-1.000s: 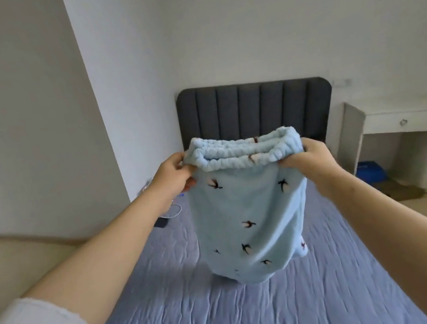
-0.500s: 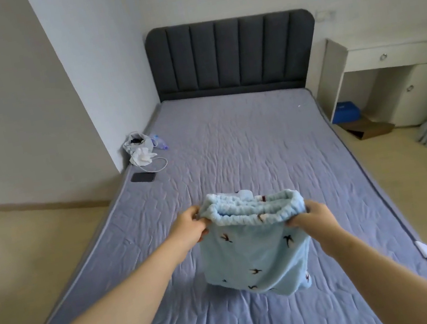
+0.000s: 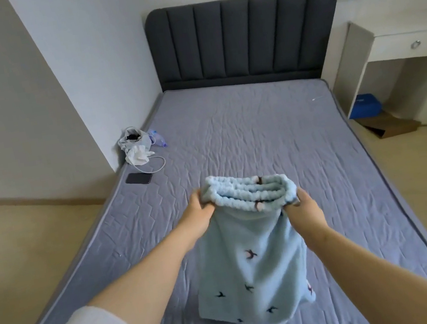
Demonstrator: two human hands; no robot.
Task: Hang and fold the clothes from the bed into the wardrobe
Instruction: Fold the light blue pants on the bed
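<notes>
The left hand (image 3: 200,215) and the right hand (image 3: 305,210) each pinch one end of the gathered elastic waistband of a pale blue fleece garment (image 3: 250,269) printed with small dark birds. They hold it stretched between them so the cloth hangs flat and square for folding. Its lower edge seems to rest on the grey quilted bed (image 3: 258,131) (the wide lens makes that contact hard to confirm), which I judge serves as the folding surface. The wardrobe is out of view.
</notes>
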